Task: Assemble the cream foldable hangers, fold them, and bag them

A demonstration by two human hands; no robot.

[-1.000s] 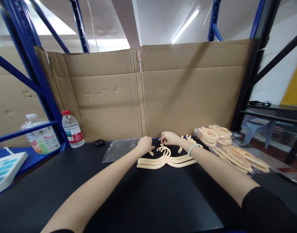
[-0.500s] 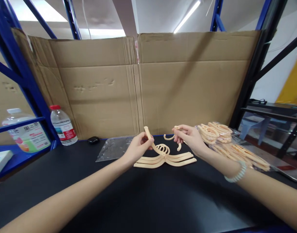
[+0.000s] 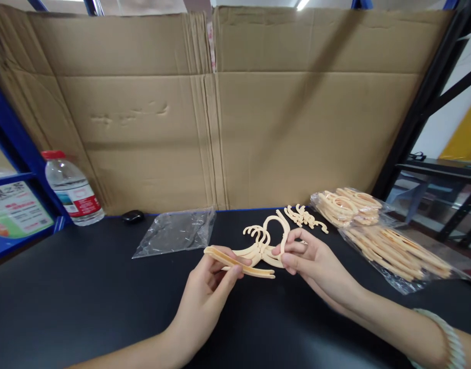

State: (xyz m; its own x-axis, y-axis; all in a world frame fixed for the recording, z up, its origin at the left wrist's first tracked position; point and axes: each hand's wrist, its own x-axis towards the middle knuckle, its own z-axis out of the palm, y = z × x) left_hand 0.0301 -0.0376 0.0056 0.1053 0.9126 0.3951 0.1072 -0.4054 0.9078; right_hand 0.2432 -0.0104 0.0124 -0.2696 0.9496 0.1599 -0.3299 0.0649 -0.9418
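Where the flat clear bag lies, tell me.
In the head view, the flat clear bag lies left of centre on the black table, beyond the left hand, right of the black object.

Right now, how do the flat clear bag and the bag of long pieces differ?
The flat bag lies thin, while the long-piece bag bulges with beige strips. The flat bag lies nearer the left hand, the long-piece bag nearer the right hand. Both are see-through plastic.
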